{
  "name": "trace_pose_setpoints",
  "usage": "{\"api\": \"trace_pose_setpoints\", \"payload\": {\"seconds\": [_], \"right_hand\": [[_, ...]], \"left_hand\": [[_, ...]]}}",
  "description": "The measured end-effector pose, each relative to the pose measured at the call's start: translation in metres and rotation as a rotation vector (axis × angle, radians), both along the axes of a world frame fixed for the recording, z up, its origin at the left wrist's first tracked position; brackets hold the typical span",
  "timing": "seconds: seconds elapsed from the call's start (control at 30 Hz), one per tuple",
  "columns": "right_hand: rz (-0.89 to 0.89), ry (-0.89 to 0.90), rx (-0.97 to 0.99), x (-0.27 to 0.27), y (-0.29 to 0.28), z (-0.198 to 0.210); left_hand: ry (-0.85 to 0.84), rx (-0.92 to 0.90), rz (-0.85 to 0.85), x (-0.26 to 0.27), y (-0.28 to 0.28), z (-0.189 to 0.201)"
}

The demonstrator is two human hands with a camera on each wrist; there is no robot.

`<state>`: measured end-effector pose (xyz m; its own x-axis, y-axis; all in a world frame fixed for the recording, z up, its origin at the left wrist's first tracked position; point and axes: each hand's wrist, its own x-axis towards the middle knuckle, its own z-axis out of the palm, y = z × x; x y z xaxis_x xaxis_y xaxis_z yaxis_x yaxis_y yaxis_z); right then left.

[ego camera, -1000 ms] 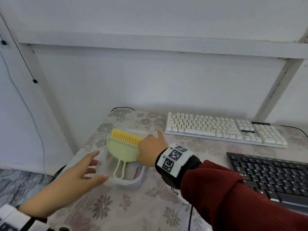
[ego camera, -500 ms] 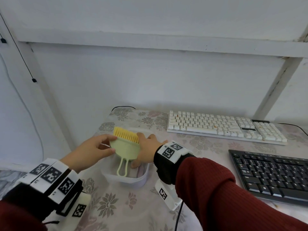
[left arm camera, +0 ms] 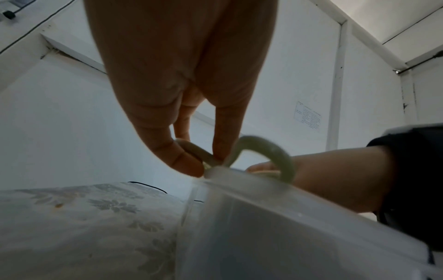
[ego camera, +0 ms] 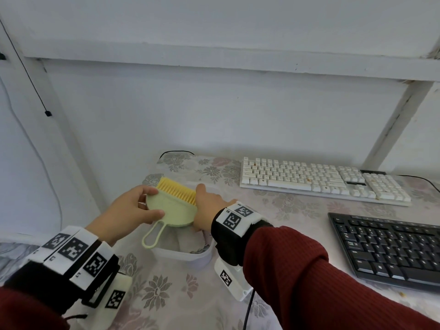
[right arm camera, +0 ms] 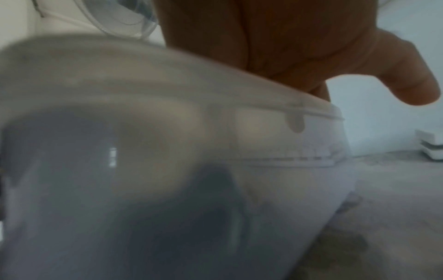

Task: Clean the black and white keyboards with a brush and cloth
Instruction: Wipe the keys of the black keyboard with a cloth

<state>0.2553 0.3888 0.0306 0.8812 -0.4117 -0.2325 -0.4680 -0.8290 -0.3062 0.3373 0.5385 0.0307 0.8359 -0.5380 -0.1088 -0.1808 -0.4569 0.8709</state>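
Observation:
A pale green brush with yellow bristles hangs tilted over a clear plastic box. My left hand grips its left edge, thumb on top and fingers behind; the left wrist view shows that pinch beside the loop handle. My right hand lies against the brush's right edge with the thumb up by the bristles, and its fingers are hidden under the brush. A cloth lies in the box. The white keyboard is at the back right, the black keyboard at the near right.
The table has a flowered cover and stands against a white wall. A black cable loops at its back left corner. The table's left edge runs close to the box. In the right wrist view the box wall fills the frame, blurred.
My left hand came in from the near left and took hold of the brush's left edge. The brush rose a little over the box. My right hand dropped lower along its right side.

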Motion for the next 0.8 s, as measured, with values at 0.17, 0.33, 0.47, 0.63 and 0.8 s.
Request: {"api": "trace_pose_setpoints", "payload": {"seconds": [0.17, 0.33, 0.47, 0.63, 0.8], "right_hand": [[-0.028, -0.096, -0.179, 0.001, 0.005, 0.003], [-0.074, -0.123, -0.077, -0.002, -0.003, 0.012], [-0.051, -0.162, 0.006, -0.002, -0.014, 0.019], [-0.066, -0.192, 0.028, -0.003, -0.024, 0.030], [-0.109, -0.231, 0.102, -0.011, -0.041, 0.043]], "left_hand": [[0.008, -0.017, 0.028, 0.003, -0.001, 0.000], [0.009, -0.024, 0.021, 0.005, -0.004, 0.000], [0.022, -0.016, 0.015, 0.008, -0.004, -0.002], [0.031, -0.006, 0.003, 0.008, -0.005, -0.002], [0.012, 0.017, -0.021, 0.005, -0.006, -0.002]]}}
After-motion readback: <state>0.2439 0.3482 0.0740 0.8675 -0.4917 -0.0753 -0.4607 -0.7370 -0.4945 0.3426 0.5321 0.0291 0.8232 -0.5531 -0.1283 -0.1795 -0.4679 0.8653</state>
